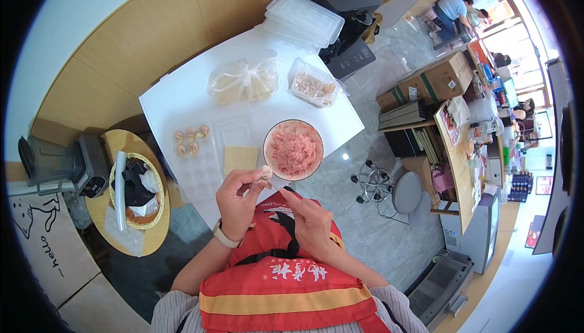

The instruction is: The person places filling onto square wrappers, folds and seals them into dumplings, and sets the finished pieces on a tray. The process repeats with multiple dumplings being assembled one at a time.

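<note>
My left hand (238, 198) pinches a small folded wonton (264, 174) between thumb and fingertips, just left of the bowl's near rim. My right hand (310, 223) holds a thin utensil (274, 187) whose tip reaches the wonton. A round bowl (293, 150) of pink minced meat stands beyond my hands. To its left lies a stack of square wrappers (240, 160). Several finished wontons (191, 140) sit in the upper part of a clear compartmented tray (194, 182). Farther back are a plastic bag of wrappers (245, 81) and a clear container with wrapped food (314, 87).
Stacked plastic containers (303, 20) stand at the white table's (182, 91) far edge. At left, a small round table (102, 150) bears a blender and a wicker basket (160, 196). A wheeled stool (406, 192), cardboard boxes (445, 75) and a cluttered desk (467, 196) are at right, with people farther off.
</note>
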Available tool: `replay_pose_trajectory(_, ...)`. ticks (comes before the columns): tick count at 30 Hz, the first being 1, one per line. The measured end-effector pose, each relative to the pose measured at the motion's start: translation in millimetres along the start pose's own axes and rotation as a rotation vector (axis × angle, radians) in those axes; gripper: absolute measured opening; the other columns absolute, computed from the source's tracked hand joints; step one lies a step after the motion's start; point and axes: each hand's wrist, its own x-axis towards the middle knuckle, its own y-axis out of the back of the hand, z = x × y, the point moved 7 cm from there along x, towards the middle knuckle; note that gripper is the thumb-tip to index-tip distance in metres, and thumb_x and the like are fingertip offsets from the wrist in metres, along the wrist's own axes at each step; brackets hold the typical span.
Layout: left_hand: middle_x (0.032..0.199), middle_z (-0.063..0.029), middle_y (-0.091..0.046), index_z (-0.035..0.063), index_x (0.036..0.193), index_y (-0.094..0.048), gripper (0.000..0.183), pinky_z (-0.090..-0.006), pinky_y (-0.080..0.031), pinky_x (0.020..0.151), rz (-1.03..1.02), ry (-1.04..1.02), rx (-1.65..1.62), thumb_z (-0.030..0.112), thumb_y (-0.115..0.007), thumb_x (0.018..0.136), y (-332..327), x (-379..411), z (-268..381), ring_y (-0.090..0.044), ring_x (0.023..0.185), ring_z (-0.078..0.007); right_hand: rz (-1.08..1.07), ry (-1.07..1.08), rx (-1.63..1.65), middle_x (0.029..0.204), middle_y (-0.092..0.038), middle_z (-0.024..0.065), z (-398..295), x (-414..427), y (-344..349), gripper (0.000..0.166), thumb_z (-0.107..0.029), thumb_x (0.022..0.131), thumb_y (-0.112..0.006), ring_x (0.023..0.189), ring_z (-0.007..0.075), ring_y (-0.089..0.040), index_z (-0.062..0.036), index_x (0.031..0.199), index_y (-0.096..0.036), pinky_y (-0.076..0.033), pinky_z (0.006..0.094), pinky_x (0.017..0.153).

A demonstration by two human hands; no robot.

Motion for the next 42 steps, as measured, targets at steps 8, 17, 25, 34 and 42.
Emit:
replay_pose_trajectory(8,0.097,-0.0081,-0.067,0.0028,0.102,-0.063,0.013,-0.0274,-0.053,0.07,0.0,0.546,-0.631,0.01,-0.062,0.091,14,6,-34,-0.064,0.082,-0.0154,-0.029,0.029,0.013,0.061,-0.046,0.0069,-6,1,14,0.05,0.01,0.075,-0.059,0.052,0.0197,-0.05,-0.015,0.118,-0.068,-0.04,0.0315,0.048)
replay_pose_trajectory(17,0.089,-0.009,-0.069,-0.0004,0.094,-0.063,0.01,-0.0261,-0.054,0.074,0.024,0.265,-0.239,0.003,-0.069,0.086,20,-4,-20,-0.066,0.079,-0.0139,-0.059,0.072,-0.047,0.06,-0.045,0.0056,-11,5,5,0.055,0.009,0.073,-0.058,0.052,0.0202,-0.05,-0.0166,0.12,-0.067,-0.041,0.0329,0.047)
replay_pose_trajectory(25,0.086,-0.0098,-0.07,-0.0014,0.088,-0.066,0.008,-0.0256,-0.054,0.072,0.011,0.035,0.231,-0.001,-0.071,0.081,36,-11,-38,-0.068,0.078,-0.014,-0.246,-0.029,-0.06,0.069,-0.059,0.0103,14,7,-24,0.044,0.002,0.079,-0.06,0.059,0.0272,-0.06,-0.0187,0.117,-0.068,-0.047,0.0367,0.053)
replay_pose_trajectory(34,0.078,-0.0066,-0.065,0.0069,0.081,-0.062,0.008,-0.0378,-0.047,0.07,0.569,-0.319,0.764,0.004,-0.07,0.078,144,53,-106,-0.06,0.074,-0.0284,-0.253,-0.136,-0.104,0.073,-0.063,0.0153,43,-5,-28,0.037,0.002,0.084,-0.059,0.062,0.0257,-0.061,-0.0145,0.115,-0.069,-0.047,0.0336,0.057)
replay_pose_trajectory(42,0.091,-0.0011,-0.063,0.0115,0.09,-0.067,0.022,-0.0396,-0.042,0.075,0.324,-0.29,1.26,0.003,-0.065,0.07,110,61,-110,-0.054,0.09,-0.0236,-0.223,-0.174,-0.064,0.074,-0.062,0.0161,48,-14,-27,0.038,0.001,0.084,-0.058,0.063,0.0291,-0.062,-0.0161,0.116,-0.067,-0.049,0.0368,0.059)
